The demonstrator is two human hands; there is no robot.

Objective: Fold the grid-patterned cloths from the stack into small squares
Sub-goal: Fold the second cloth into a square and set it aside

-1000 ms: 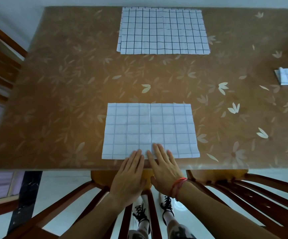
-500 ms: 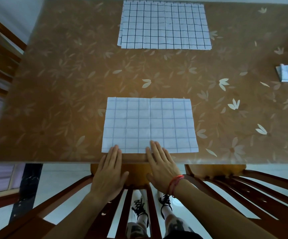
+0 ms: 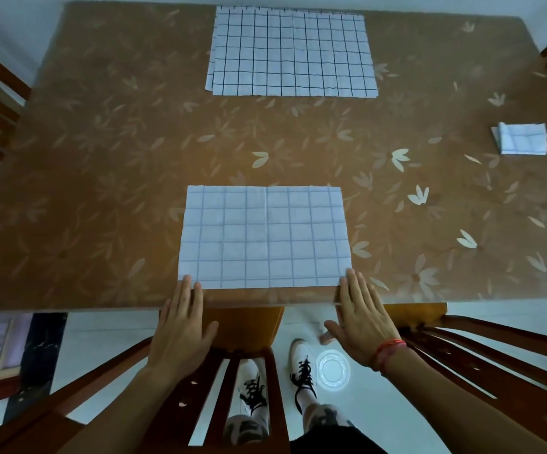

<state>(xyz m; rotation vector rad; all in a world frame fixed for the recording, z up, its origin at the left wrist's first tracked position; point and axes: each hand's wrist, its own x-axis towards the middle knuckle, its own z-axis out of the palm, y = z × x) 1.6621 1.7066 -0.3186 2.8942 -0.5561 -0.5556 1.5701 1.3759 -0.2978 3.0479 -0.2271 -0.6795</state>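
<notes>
A pale blue cloth with a grid of thin lines [image 3: 265,236] lies flat on the brown table with a leaf pattern [image 3: 101,165], close to the near edge. It looks folded once already, with a crease down its middle. The left hand [image 3: 180,326] has its fingertips on the near left corner. The right hand [image 3: 360,316] has its fingertips on the near right corner. Both hands are flat and spread wide, so each grip is open and holds nothing; the fingers only touch the cloth.

The next fold probably needs both corners pinched and lifted together, then laid on the far corners so the edges match. Pressing the fold flat would keep it neat.

The stack of white cloths with dark grid lines [image 3: 292,54] waits at the far side. One small folded square cloth [image 3: 521,139] sits well apart on the right.
</notes>
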